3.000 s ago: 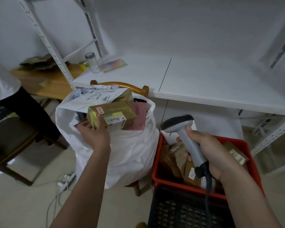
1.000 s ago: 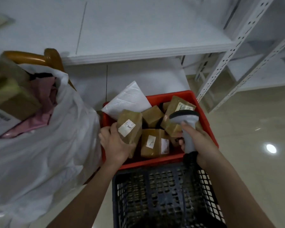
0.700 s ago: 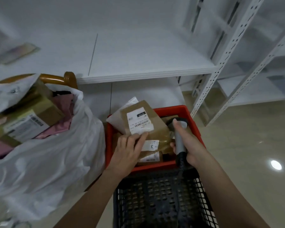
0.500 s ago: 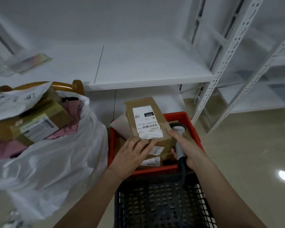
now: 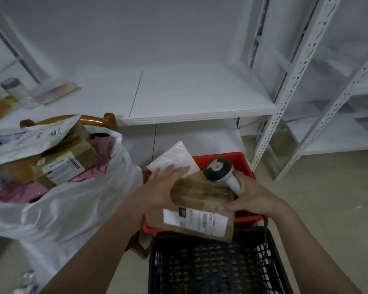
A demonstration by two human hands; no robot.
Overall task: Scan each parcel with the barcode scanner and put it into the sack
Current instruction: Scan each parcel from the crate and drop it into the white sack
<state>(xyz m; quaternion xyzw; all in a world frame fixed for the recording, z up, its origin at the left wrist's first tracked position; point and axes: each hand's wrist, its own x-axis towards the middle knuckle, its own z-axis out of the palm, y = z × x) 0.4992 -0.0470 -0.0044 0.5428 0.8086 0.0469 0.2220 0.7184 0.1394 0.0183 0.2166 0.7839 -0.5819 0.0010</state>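
Brown parcel [image 5: 197, 211] now tipped flat over the red crate [image 5: 241, 160], label facing up and toward the near edge; half a second back, stood upright with label facing the camera. Gripped at its left end by the left hand [image 5: 165, 187], fingers spread along the far side, thumb wrapped over the near edge. Steadied at the right end by the right hand [image 5: 250, 197], which also clasps the barcode scanner [image 5: 220, 172], head raised above the parcel. Beside the crate to the left, the white sack [image 5: 77, 209], stuffed with parcels. Below, a black basket [image 5: 212, 266]. Behind, a white shelf [image 5: 200, 96].
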